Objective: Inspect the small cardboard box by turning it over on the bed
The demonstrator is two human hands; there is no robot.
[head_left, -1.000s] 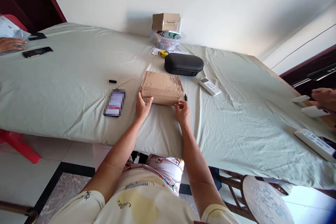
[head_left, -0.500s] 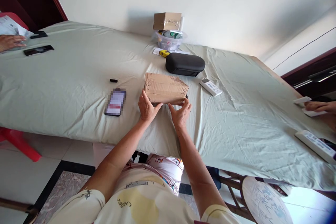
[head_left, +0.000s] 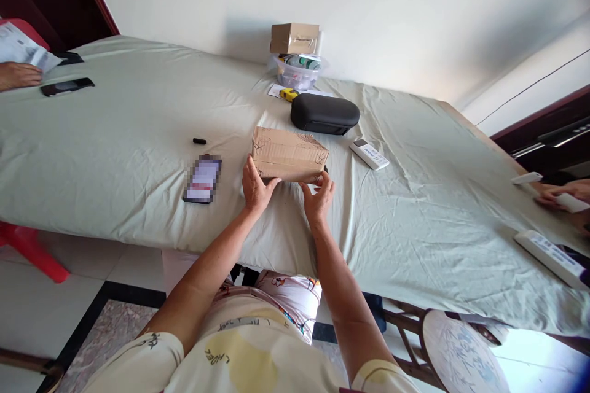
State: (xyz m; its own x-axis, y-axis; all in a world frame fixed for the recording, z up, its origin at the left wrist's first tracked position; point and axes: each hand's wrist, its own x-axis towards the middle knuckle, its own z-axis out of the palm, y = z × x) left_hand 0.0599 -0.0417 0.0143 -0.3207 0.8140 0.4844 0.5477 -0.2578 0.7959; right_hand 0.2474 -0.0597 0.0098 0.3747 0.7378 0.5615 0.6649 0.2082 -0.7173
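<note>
A brown cardboard box [head_left: 290, 153] with dark scribbled marks on its corners rests on the cloth-covered table in front of me. My left hand [head_left: 257, 190] grips its near left corner, thumb along the lower edge. At the near right corner, my right hand [head_left: 318, 196] holds the box with bent fingers and thumb. A small dark thing shows just beside the right fingertips; I cannot make out what it is. To the left lie a phone [head_left: 203, 179] with a blurred screen and a small black cap [head_left: 200, 141].
Behind the box sit a black hard case [head_left: 325, 113], a yellow tape measure [head_left: 289, 94] and a plastic tub [head_left: 296, 75] topped by another carton [head_left: 294, 38]. A white remote-like device [head_left: 369, 154] lies right. Other people's hands [head_left: 18, 75] [head_left: 565, 193] are at both table ends.
The box and both my hands have shifted very slightly left. At the right end, another person's hand has moved with a white object; the hand at the far left has drawn back a little.
</note>
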